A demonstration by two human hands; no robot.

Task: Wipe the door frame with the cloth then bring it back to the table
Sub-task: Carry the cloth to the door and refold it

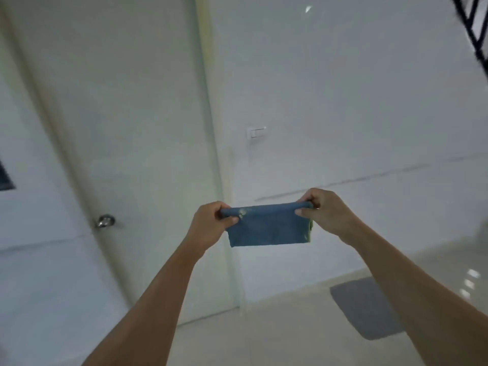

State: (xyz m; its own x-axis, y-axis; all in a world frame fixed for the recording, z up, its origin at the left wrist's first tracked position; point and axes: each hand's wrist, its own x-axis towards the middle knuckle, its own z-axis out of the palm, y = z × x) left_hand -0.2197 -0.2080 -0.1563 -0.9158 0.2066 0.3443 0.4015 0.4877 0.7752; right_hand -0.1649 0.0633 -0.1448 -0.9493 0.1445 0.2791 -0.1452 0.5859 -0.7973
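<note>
A folded blue cloth [268,225] hangs stretched between both hands in front of me. My left hand [211,224] pinches its upper left corner and my right hand [326,210] pinches its upper right corner. Behind the cloth stands a closed white door [126,128] with a pale door frame [208,101] running down its right side. The frame's lower part passes just behind my left hand. No table is in view.
A metal door knob [105,221] sits on the door's left part. A light switch [256,132] is on the white wall right of the frame. A grey mat [367,307] lies on the glossy floor at lower right. Dark railing [472,25] shows top right.
</note>
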